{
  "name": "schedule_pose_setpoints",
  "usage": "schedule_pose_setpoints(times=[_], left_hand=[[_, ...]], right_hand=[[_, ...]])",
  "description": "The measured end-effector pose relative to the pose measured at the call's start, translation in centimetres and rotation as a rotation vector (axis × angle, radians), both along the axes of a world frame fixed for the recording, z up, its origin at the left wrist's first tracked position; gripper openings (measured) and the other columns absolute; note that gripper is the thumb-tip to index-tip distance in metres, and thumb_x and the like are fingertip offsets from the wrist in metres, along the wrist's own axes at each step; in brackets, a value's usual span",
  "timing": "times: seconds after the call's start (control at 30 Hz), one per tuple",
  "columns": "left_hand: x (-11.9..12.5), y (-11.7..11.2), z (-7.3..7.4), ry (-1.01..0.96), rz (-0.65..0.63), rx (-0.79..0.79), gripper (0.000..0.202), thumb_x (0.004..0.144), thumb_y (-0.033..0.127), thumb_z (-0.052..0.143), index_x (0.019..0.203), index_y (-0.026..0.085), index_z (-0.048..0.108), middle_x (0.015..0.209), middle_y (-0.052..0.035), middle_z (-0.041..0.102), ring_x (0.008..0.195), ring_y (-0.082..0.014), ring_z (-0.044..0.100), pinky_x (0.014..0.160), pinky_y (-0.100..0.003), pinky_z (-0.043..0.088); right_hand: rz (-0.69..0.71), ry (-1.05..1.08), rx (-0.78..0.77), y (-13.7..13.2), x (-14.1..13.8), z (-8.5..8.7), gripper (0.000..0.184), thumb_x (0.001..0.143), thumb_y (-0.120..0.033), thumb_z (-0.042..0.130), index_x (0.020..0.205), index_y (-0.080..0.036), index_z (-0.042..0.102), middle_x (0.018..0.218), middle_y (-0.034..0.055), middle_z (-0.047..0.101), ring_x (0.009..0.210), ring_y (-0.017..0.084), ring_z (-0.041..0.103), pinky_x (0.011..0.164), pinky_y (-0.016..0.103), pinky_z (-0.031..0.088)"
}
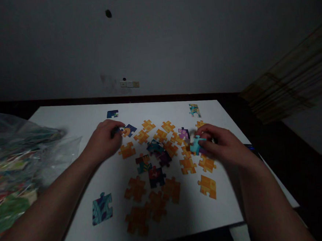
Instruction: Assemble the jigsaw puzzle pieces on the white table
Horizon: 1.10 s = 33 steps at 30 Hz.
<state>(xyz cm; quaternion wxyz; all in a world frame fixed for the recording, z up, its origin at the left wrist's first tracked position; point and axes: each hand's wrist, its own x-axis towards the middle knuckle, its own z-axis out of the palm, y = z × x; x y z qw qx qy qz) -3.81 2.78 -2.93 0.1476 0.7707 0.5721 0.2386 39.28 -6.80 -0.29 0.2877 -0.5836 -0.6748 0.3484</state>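
My left hand (pixel 107 138) is at the left of the loose pieces, its thumb and index finger closed at the edge of a dark blue and orange puzzle piece (pixel 128 130). In my right hand (pixel 219 142) a teal puzzle piece (pixel 196 145) is pinched between thumb and fingers, just above the table. Under and around that hand lie orange pieces, one of them (pixel 188 165) nearest its thumb. A purple puzzle piece (pixel 183 133) with round eye shapes lies to its left. Several dark, coloured pieces (pixel 156 176) rest mid-table between my hands.
The pieces are spread on a white table (pixel 82 221). Single pieces lie apart: a dark blue one (pixel 112 114), a yellow-teal one (pixel 195 110) and a blue patterned one (pixel 102 208). A clear plastic bag (pixel 17 160) of colourful items covers the left side. Behind is a wall with sockets (pixel 129 84).
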Motion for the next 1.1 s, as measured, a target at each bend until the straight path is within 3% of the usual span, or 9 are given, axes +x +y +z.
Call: schedule_pose_setpoints(times=[0.17,0.3,0.43,0.57,0.67,0.8,0.87,1.0,1.1], left_hand=[[-0.2,0.2,-0.2,0.019,-0.056,0.016,0.046,0.09,0.041,0.059,0.123,0.021,0.084,0.125,-0.0167,0.082,0.122,-0.0385,0.074,0.113,-0.056,0.058],[-0.2,0.3,-0.3,0.037,-0.093,0.03,0.041,0.09,0.044,0.059,0.116,0.024,0.085,0.121,-0.0156,0.081,0.121,-0.0391,0.073,0.114,-0.058,0.057],[-0.4,0.3,-0.5,0.033,-0.096,0.02,0.04,0.092,0.046,0.061,0.117,0.025,0.085,0.124,-0.0157,0.079,0.123,-0.0397,0.071,0.115,-0.06,0.055],[-0.5,0.2,-0.6,0.052,-0.087,0.015,0.037,0.095,0.048,0.062,0.118,0.027,0.082,0.127,-0.0151,0.078,0.124,-0.0404,0.069,0.116,-0.062,0.053],[-0.6,0.2,-0.5,0.066,-0.103,-0.005,0.037,0.096,0.046,0.063,0.12,0.025,0.081,0.126,-0.0147,0.077,0.125,-0.041,0.068,0.118,-0.062,0.053],[-0.2,-0.7,0.3,0.078,-0.043,0.09,0.038,0.097,0.045,0.065,0.122,0.021,0.081,0.14,-0.0177,0.07,0.139,-0.0456,0.062,0.124,-0.065,0.048],[0.8,-1.9,1.1,0.089,-0.037,0.186,0.035,0.097,0.042,0.066,0.122,0.023,0.082,0.15,-0.0183,0.064,0.148,-0.0468,0.056,0.126,-0.067,0.046],[4.5,-4.3,2.6,0.107,-0.423,0.096,0.035,0.1,0.027,0.063,0.132,0.031,0.078,0.142,-0.0113,0.072,0.133,-0.0343,0.067,0.115,-0.054,0.056],[7.6,-5.0,3.2,0.262,-0.567,0.013,0.039,0.102,0.031,0.067,0.14,0.026,0.074,0.148,-0.0152,0.071,0.133,-0.0367,0.066,0.116,-0.056,0.055]], right_hand=[[-0.504,-0.051,0.441,1.7,0.9,-1.3,0.024,0.1,-0.039,0.072,0.119,-0.027,0.079,0.092,0.0027,0.074,0.078,0.024,0.069,0.073,0.038,0.053],[-0.881,0.299,0.837,2.9,2.7,-1.7,0.018,0.096,-0.035,0.067,0.111,-0.029,0.075,0.097,0.0037,0.069,0.081,0.025,0.067,0.069,0.039,0.054],[-1.022,0.513,1.057,3.2,5.0,-1.9,0.018,0.088,-0.03,0.063,0.104,-0.032,0.07,0.1,0.0051,0.066,0.093,0.031,0.071,0.073,0.044,0.056],[-0.909,0.476,1.039,2.8,4.5,-1.8,0.017,0.089,-0.033,0.065,0.105,-0.031,0.072,0.099,0.0055,0.066,0.093,0.031,0.071,0.073,0.044,0.057],[-0.76,0.345,0.812,2.2,2.5,-1.1,0.015,0.091,-0.035,0.068,0.102,-0.028,0.076,0.095,0.0046,0.07,0.084,0.026,0.069,0.069,0.038,0.055],[-0.205,0.075,0.242,1.0,0.3,-0.2,0.016,0.101,-0.033,0.065,0.102,-0.027,0.08,0.09,0.0029,0.077,0.079,0.023,0.07,0.072,0.037,0.054],[0.046,-0.071,0.049,0.7,-0.5,0.0,0.017,0.101,-0.028,0.063,0.1,-0.027,0.08,0.088,0.0019,0.078,0.078,0.022,0.069,0.072,0.036,0.053],[0.238,-0.237,-0.044,0.6,-1.2,-0.3,0.019,0.092,-0.016,0.064,0.092,-0.026,0.079,0.081,-0.0003,0.076,0.073,0.021,0.066,0.07,0.035,0.048],[0.247,-0.295,0.02,0.7,-1.2,-0.5,0.023,0.086,-0.012,0.068,0.096,-0.027,0.082,0.089,0.0011,0.079,0.08,0.022,0.071,0.076,0.036,0.051]])
